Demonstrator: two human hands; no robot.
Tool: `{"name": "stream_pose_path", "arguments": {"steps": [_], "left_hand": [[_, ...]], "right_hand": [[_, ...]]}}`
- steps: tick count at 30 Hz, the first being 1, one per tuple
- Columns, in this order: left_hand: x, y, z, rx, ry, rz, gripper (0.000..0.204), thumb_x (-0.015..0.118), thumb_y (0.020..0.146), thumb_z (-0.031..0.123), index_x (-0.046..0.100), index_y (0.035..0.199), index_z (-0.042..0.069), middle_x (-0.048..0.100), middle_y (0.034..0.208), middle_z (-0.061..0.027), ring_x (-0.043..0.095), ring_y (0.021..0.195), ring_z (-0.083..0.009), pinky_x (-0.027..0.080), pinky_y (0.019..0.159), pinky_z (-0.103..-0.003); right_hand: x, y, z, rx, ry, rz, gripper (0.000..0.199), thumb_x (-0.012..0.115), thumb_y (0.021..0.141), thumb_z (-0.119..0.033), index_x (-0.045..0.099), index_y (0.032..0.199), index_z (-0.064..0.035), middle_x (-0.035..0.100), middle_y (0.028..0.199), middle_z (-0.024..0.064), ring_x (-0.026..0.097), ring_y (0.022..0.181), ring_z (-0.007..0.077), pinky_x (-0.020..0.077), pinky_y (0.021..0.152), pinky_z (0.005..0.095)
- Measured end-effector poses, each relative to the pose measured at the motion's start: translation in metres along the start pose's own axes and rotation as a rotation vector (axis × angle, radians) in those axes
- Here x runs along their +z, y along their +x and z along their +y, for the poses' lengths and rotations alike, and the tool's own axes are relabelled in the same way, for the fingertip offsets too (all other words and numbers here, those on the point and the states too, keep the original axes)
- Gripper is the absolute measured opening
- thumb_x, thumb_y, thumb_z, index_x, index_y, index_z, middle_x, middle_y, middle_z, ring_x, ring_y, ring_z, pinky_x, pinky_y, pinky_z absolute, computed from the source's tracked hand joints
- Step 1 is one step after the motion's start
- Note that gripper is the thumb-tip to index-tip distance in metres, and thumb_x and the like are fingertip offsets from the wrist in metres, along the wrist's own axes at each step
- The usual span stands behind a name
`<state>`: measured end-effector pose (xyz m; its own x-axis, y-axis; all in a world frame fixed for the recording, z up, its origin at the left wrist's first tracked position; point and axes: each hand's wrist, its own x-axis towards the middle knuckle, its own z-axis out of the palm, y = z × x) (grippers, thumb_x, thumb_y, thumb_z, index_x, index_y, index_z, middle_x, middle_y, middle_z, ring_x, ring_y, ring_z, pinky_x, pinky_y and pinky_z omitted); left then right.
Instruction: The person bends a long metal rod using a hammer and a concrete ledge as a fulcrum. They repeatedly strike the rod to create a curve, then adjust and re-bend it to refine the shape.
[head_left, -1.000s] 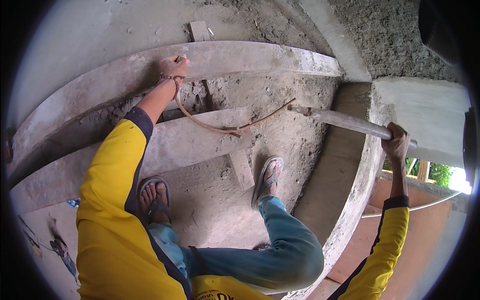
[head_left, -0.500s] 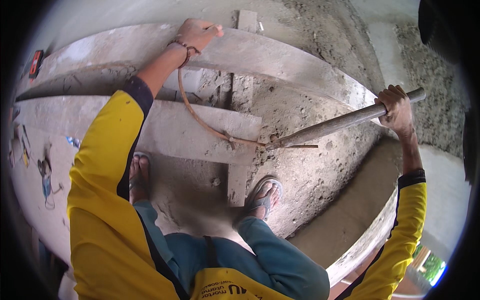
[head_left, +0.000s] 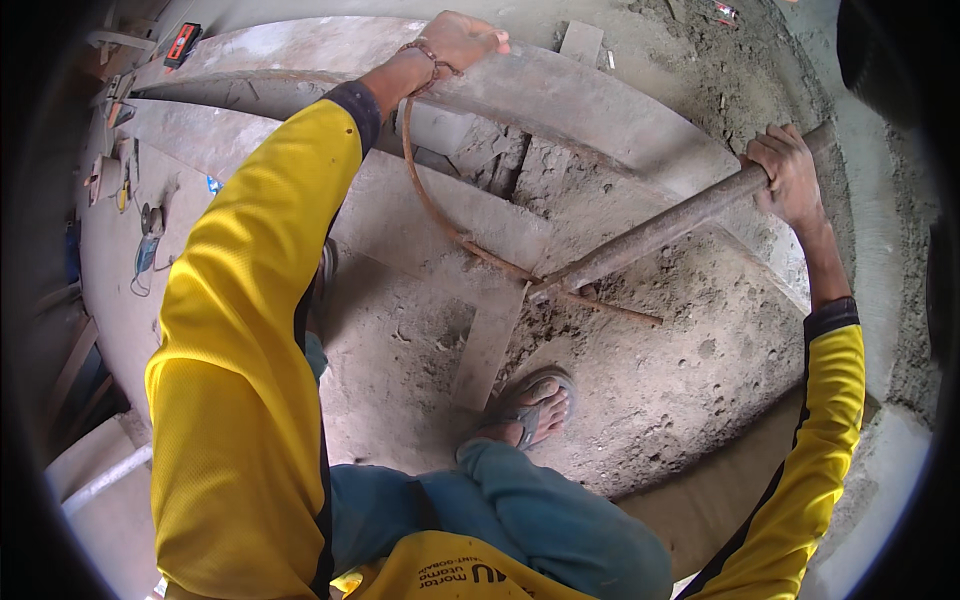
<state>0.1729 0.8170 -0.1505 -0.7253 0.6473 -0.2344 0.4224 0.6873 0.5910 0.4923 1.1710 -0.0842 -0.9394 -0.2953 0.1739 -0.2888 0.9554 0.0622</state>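
My left hand (head_left: 462,42) is closed at the top, over the long curved board (head_left: 600,105). From under its wrist, where a beaded bracelet hangs, a thin rusty bent rod (head_left: 430,205) arcs down to the right; its upper end is hidden by my hand and wrist. With my right hand (head_left: 788,178) I grip a thick brown-grey pole (head_left: 665,222) near its far end. That pole slants down leftward, and its lower end meets the rod near the corner of a flat board (head_left: 450,205). How the two join cannot be made out.
My sandalled foot (head_left: 543,405) stands on rough, gritty concrete below the pole's end. A narrow board (head_left: 483,350) lies beside it. At left are an angle grinder (head_left: 148,245) and an orange-red tool (head_left: 182,45) on the curved board. A low curved wall (head_left: 720,450) runs at lower right.
The view has shifted, so boards and tools sit differently in the picture. Both hands keep their holds. The pole and the rod's free end now slope more steeply downward.
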Motion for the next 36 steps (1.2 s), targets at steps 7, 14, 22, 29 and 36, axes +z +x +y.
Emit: {"name": "stream_pose_path", "arguments": {"steps": [7,14,22,29,36], "left_hand": [[0.008,0.006,-0.01,0.138,-0.062,0.078,0.035,0.069,0.095,0.052,0.085,0.1,0.021,0.076,0.084,-0.0071,0.066,0.069,-0.017,0.056,0.074,-0.035],[0.016,0.013,-0.03,0.163,-0.001,0.079,0.038,0.07,0.094,0.052,0.085,0.098,0.017,0.074,0.078,-0.0074,0.067,0.068,-0.0158,0.055,0.072,-0.035],[0.016,0.008,-0.022,0.205,0.032,0.084,0.045,0.061,0.099,0.053,0.08,0.098,0.012,0.078,0.094,-0.0081,0.071,0.088,-0.0218,0.053,0.085,-0.038],[0.023,0.022,-0.04,0.242,0.16,0.131,0.047,0.051,0.101,0.047,0.077,0.101,0.008,0.073,0.101,-0.0211,0.069,0.097,-0.0371,0.053,0.089,-0.046],[0.026,0.018,-0.036,0.317,0.159,0.169,0.046,0.046,0.102,0.042,0.076,0.102,0.007,0.072,0.105,-0.0246,0.068,0.099,-0.0437,0.053,0.088,-0.05]], "right_hand": [[0.04,-0.01,0.016,0.01,0.054,-0.061,0.023,0.063,0.066,-0.023,0.057,0.077,-0.0038,0.06,0.076,0.0135,0.059,0.082,0.0324,0.0439,0.08,0.0419],[0.043,0.007,-0.001,0.024,-0.046,-0.01,0.017,0.061,0.066,-0.009,0.063,0.082,-0.005,0.069,0.085,0.0152,0.066,0.09,0.0327,0.0533,0.093,0.0444],[0.021,-0.009,-0.011,0.2,-0.026,-0.073,0.014,0.067,0.061,-0.011,0.06,0.072,-0.0057,0.065,0.074,0.0139,0.067,0.082,0.036,0.0543,0.085,0.0457],[0.026,-0.016,-0.024,0.246,0.04,-0.057,0.016,0.069,0.061,-0.011,0.059,0.072,-0.0051,0.065,0.074,0.0152,0.066,0.078,0.0372,0.053,0.074,0.0456],[0.024,-0.031,-0.039,0.297,0.059,-0.047,0.015,0.071,0.063,-0.012,0.058,0.069,-0.0057,0.065,0.071,0.0149,0.066,0.074,0.0374,0.0534,0.072,0.0449]]}}
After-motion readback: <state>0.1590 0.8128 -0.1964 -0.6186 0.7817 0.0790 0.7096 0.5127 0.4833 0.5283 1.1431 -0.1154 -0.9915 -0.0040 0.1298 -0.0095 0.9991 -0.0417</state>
